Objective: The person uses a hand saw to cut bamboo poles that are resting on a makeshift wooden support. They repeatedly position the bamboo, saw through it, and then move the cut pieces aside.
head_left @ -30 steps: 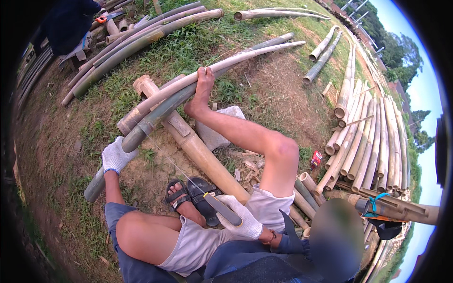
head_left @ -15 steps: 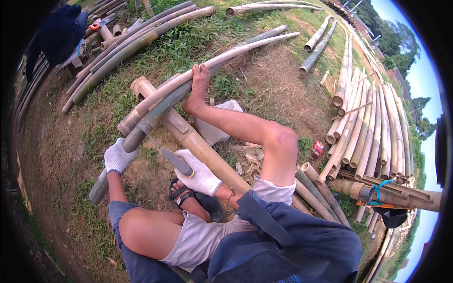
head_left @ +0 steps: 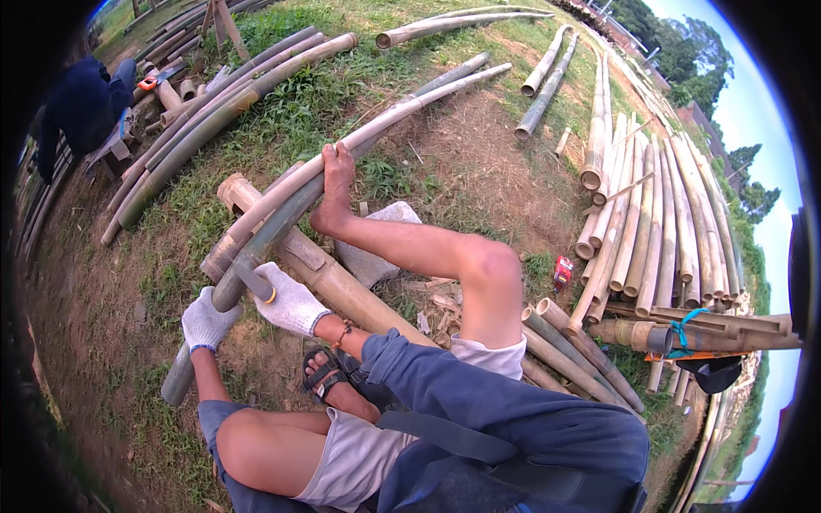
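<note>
Grassy, trampled ground (head_left: 479, 162) carried everything, with bamboo poles (head_left: 650, 214) stacked toward its right edge. Across a thick bamboo log (head_left: 342, 286) lay a long greenish bamboo pole (head_left: 282, 218), its axis running from the near left up toward the far right, pinned farther along by a bare foot (head_left: 335, 192). The gloved left hand (head_left: 207, 321) was wrapped around the pole's near end. The gloved right hand (head_left: 291, 301), just beyond it on the pole, gripped a short blade (head_left: 254, 280) laid against the pole's upper side.
</note>
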Motion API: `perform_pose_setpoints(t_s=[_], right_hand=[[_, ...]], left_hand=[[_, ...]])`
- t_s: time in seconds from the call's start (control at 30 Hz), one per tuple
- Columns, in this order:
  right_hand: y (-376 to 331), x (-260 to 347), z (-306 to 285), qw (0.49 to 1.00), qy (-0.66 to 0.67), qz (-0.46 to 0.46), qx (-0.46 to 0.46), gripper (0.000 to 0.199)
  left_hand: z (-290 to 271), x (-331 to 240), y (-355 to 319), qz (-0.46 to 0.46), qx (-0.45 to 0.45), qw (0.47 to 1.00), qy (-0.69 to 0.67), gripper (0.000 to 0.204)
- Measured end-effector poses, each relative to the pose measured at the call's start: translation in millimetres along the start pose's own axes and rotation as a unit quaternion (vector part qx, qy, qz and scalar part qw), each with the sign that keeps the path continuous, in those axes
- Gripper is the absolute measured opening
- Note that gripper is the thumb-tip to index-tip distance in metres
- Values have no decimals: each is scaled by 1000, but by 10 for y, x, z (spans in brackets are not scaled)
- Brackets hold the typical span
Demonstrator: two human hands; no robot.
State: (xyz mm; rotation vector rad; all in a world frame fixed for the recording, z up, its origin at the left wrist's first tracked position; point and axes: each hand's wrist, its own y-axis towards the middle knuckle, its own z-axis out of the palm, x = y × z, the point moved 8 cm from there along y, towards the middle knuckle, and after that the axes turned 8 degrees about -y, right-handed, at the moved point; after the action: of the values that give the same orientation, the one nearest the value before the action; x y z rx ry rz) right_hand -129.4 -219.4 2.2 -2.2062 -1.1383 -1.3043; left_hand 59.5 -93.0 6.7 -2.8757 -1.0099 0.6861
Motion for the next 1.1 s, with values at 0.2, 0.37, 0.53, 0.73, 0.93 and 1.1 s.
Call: perform_pose_setpoints(t_s=[0.2, 0.37, 0.53, 0.73, 0.93, 1.1], right_hand=[[-1880, 97, -1024, 999, -23, 14, 25, 55], [-2613, 217, -1376, 993, -88, 39, 64, 53], [-488, 45, -285, 998, -41, -46, -15, 41], [-549, -129, -170, 998, 36, -43, 12, 43], [-2682, 11, -1302, 994, -98, 21, 47, 52], [-1450, -171, -647, 999, -33, 6, 9, 46]], left_hand=[[-45, 83, 33, -21, -39, 997, 65, 73], [16, 272, 50, -15, -30, 998, 51, 76], [33, 257, 35, -24, -38, 998, 38, 77], [-2, 246, 18, -26, -22, 999, 29, 73], [56, 351, 81, -24, -39, 999, 19, 75], [57, 303, 19, -14, -54, 998, 22, 71]])
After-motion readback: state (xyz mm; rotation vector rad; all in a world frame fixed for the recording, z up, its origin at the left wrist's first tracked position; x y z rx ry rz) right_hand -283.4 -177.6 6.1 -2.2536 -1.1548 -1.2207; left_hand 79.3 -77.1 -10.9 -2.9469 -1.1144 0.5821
